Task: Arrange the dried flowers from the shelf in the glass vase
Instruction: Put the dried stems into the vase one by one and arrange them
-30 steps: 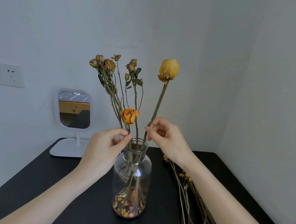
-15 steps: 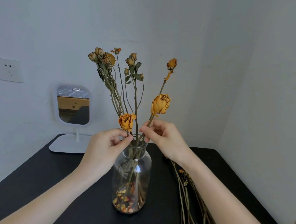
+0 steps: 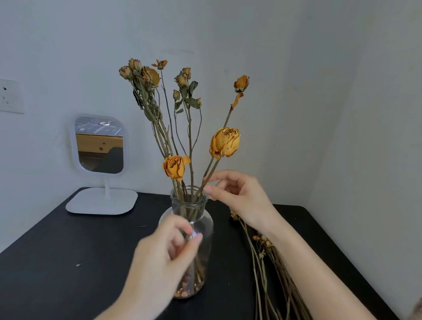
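Clear glass, round-shouldered with a short neck: the glass vase [image 3: 207, 230] stands upright near the middle of the desk [image 3: 50, 261], with crumbled petals lying in its bottom. The dried flowers [image 3: 156, 107] fan out of it on thin, woody stems, their leaves shrivelled and dull green. A small orange rose [image 3: 174, 167] sits low just above the rim and a large yellow rose [image 3: 224, 142], papery and cupped, leans to the right. My view of the left hand [image 3: 159, 258] is smeared by motion blur. It is in front of the vase's body with fingers curled and thumb near forefinger, and I cannot tell whether it touches the glass or holds anything. The right hand [image 3: 240, 196] is just right of the neck, fingers loosely bent. Its forefinger tip is against the large rose's stem and the thumb is a little lower, but I cannot tell whether they actually pinch it. The desk is matt black, and loose stems [image 3: 267, 274] lie along it under the right forearm. A white stand mirror [image 3: 99, 144] is at the back left, and a wall socket [image 3: 4, 95] is on the pale walls [image 3: 357, 94] of the corner.
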Demonstrator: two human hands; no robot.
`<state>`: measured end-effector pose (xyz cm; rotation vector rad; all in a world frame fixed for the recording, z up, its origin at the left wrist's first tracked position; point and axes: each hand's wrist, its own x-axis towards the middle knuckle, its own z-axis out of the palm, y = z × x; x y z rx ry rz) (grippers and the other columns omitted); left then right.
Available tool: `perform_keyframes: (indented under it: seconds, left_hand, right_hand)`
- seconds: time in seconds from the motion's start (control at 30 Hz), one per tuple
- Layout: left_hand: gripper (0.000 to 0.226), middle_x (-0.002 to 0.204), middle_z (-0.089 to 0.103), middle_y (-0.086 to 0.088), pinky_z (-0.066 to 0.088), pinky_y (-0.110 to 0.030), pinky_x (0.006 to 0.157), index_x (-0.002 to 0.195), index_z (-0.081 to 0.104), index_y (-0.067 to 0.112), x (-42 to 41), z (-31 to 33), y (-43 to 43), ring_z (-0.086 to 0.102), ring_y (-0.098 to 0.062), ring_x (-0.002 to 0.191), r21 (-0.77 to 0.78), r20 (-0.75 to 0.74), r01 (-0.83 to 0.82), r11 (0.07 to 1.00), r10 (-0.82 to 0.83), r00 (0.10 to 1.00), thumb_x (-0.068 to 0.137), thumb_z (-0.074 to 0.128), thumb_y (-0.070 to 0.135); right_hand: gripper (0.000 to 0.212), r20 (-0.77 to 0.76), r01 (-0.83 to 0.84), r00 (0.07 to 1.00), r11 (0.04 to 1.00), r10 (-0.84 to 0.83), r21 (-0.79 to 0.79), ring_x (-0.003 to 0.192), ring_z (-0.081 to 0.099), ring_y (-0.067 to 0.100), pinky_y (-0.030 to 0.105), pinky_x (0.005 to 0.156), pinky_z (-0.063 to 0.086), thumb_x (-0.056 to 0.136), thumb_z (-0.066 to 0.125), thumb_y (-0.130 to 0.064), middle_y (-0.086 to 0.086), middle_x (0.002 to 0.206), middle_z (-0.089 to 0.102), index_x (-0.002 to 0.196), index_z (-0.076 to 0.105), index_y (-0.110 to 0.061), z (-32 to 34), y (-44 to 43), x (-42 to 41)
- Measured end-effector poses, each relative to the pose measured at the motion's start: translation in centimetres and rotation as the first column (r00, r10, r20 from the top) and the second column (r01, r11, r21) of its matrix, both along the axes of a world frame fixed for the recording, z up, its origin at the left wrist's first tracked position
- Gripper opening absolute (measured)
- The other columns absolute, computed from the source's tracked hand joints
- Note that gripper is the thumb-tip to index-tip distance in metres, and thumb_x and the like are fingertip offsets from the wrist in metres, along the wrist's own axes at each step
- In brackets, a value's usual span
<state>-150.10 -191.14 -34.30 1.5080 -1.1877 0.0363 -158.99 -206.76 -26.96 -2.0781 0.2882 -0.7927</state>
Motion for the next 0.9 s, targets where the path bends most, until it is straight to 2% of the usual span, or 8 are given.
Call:
perform_keyframes:
  seconds: [0.1, 0.17, 0.23, 0.3, 0.5, 0.6, 0.7, 0.9]
  left_hand:
    - [0.015, 0.052, 0.05, 0.008, 0.035, -0.011, 0.051, 0.075, 0.051, 0.037, -2.4, -2.4, -1.0, 0.045, -0.003, 0.045, 0.16, 0.013, 0.132, 0.978, -0.136, 0.991, 0.081, 0.065, 0.034]
    - [0.016, 0.054, 0.053, 0.017, 0.037, -0.012, 0.055, 0.075, 0.048, 0.039, -3.7, -3.6, -2.5, 0.048, -0.001, 0.048, 0.324, 0.017, 0.195, 0.926, -0.211, 0.977, 0.084, 0.061, 0.038]
    - [0.012, 0.055, 0.055, 0.013, 0.046, -0.02, 0.06, 0.077, 0.051, 0.037, -4.6, -4.5, -4.4, 0.051, -0.003, 0.052, 0.418, -0.067, 0.247, 0.874, -0.242, 0.968, 0.086, 0.058, 0.042]
    - [0.014, 0.057, 0.056, 0.005, 0.05, -0.029, 0.067, 0.078, 0.055, 0.032, -5.0, -5.3, -6.6, 0.056, -0.009, 0.058, 0.436, -0.128, 0.247, 0.865, -0.212, 0.969, 0.087, 0.057, 0.043]
    - [0.015, 0.072, 0.063, 0.003, 0.051, -0.032, 0.07, 0.081, 0.056, 0.025, -5.4, -7.3, -13.6, 0.06, -0.013, 0.067, 0.513, -0.253, 0.16, 0.843, -0.03, 0.967, 0.089, 0.057, 0.038]
    - [0.017, 0.083, 0.064, 0.0, 0.048, -0.03, 0.069, 0.088, 0.058, 0.021, -5.2, -7.7, -16.3, 0.059, -0.014, 0.077, 0.566, -0.272, 0.092, 0.819, 0.08, 0.959, 0.089, 0.057, 0.037]
    - [0.021, 0.082, 0.058, 0.006, 0.039, -0.025, 0.059, 0.087, 0.057, 0.021, -5.2, -7.6, -18.1, 0.052, -0.007, 0.072, 0.596, -0.269, 0.041, 0.802, 0.152, 0.951, 0.086, 0.059, 0.041]
    - [0.021, 0.083, 0.062, 0.004, 0.042, -0.026, 0.061, 0.084, 0.062, 0.021, -5.6, -8.0, -19.5, 0.058, -0.014, 0.076, 0.69, -0.205, -0.005, 0.724, 0.202, 0.958, 0.083, 0.063, 0.042]
  right_hand:
    - [0.018, -0.016, 0.044, 0.999, 0.998, -0.043, 0.041, 0.052, 0.05, -0.001, 0.006, 0.052, 0.04, 0.082, 0.068, -0.024, -0.005, 0.066, 0.061, 0.1, 0.066, -0.023, -0.8, -1.1, -1.6]
    - [0.017, -0.076, 0.141, 0.988, 0.989, -0.138, 0.048, 0.05, 0.051, -0.004, 0.008, 0.05, 0.039, 0.085, 0.065, -0.029, -0.006, 0.066, 0.062, 0.101, 0.065, -0.025, -1.8, -2.3, -3.0]
    - [0.018, -0.166, 0.275, 0.951, 0.959, -0.261, 0.065, 0.048, 0.052, -0.006, 0.011, 0.05, 0.037, 0.088, 0.06, -0.03, -0.005, 0.069, 0.064, 0.105, 0.064, -0.024, -3.3, -3.9, -4.5]
    - [0.019, -0.27, 0.401, 0.892, 0.91, -0.362, 0.105, 0.044, 0.049, -0.003, 0.012, 0.047, 0.036, 0.09, 0.058, -0.027, -0.004, 0.072, 0.064, 0.107, 0.063, -0.02, -5.0, -5.6, -5.9]
    - [0.012, -0.551, 0.571, 0.705, 0.818, -0.447, 0.067, 0.051, 0.048, 0.006, 0.017, 0.042, 0.036, 0.09, 0.057, -0.021, -0.001, 0.072, 0.064, 0.097, 0.065, -0.015, -10.1, -9.4, -8.9]
    - [0.015, -0.594, 0.592, 0.639, 0.806, -0.488, -0.025, 0.059, 0.054, 0.005, 0.017, 0.051, 0.038, 0.09, 0.059, -0.026, -0.003, 0.074, 0.065, 0.098, 0.065, -0.014, -11.5, -10.6, -9.5]
    - [0.022, -0.616, 0.609, 0.596, 0.79, -0.514, -0.07, 0.078, 0.059, 0.01, 0.025, 0.07, 0.045, 0.087, 0.061, -0.034, -0.001, 0.081, 0.064, 0.097, 0.064, -0.015, -12.4, -11.5, -9.7]
    - [0.028, -0.662, 0.594, 0.56, 0.799, -0.498, -0.098, 0.094, 0.062, 0.016, 0.029, 0.08, 0.045, 0.083, 0.063, -0.043, 0.002, 0.102, 0.066, 0.076, 0.057, -0.016, -13.9, -12.1, -9.2]
